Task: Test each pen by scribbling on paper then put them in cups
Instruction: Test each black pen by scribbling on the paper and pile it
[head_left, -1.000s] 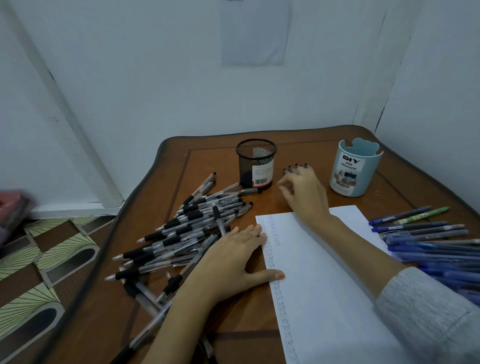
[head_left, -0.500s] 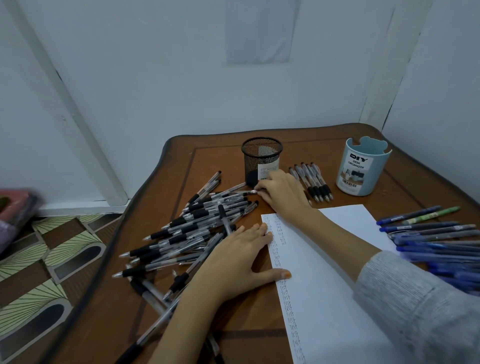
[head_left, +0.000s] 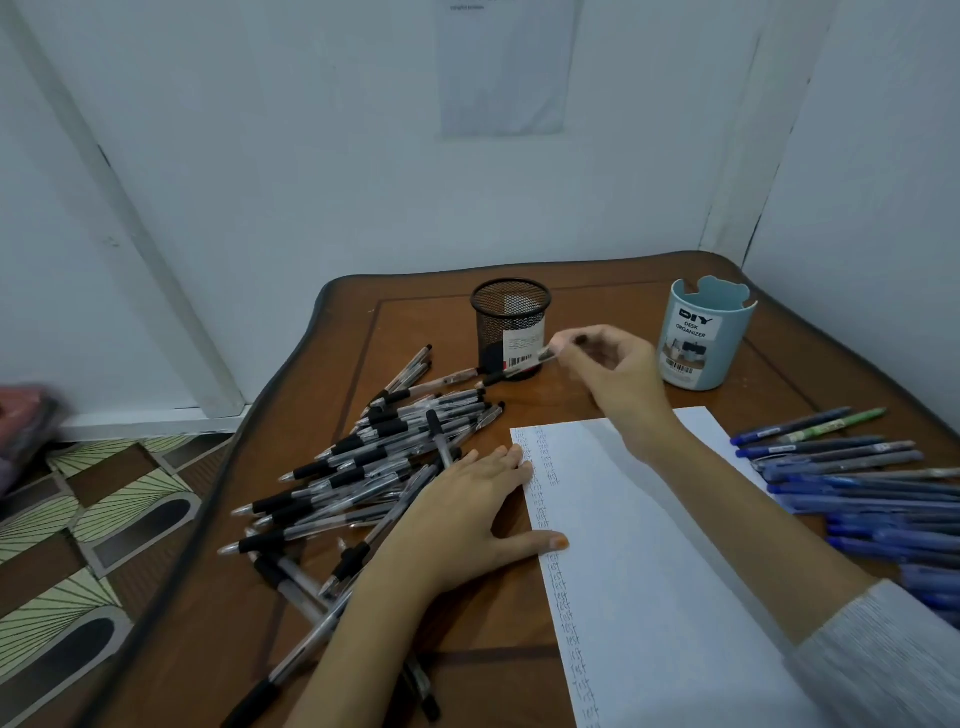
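Note:
My right hand (head_left: 610, 371) pinches a black-tipped clear pen (head_left: 511, 370) just in front of the black mesh cup (head_left: 510, 325), the pen blurred and slanting down to the left. My left hand (head_left: 470, 512) lies flat, fingers on the left edge of the white paper (head_left: 649, 545), which carries columns of the word "test". A heap of black pens (head_left: 374, 462) lies left of the paper. The light blue organizer cup (head_left: 704, 335) stands at the back right.
Several blue pens and one green pen (head_left: 841, 462) lie at the right of the brown wooden table (head_left: 332, 358). White walls enclose the table's back and right. A patterned floor (head_left: 78, 545) lies beyond the table's left edge.
My right hand went from the group of pens near the mesh cup to the black heap, then lifted with one pen pinched. The left hand stayed on the paper's edge.

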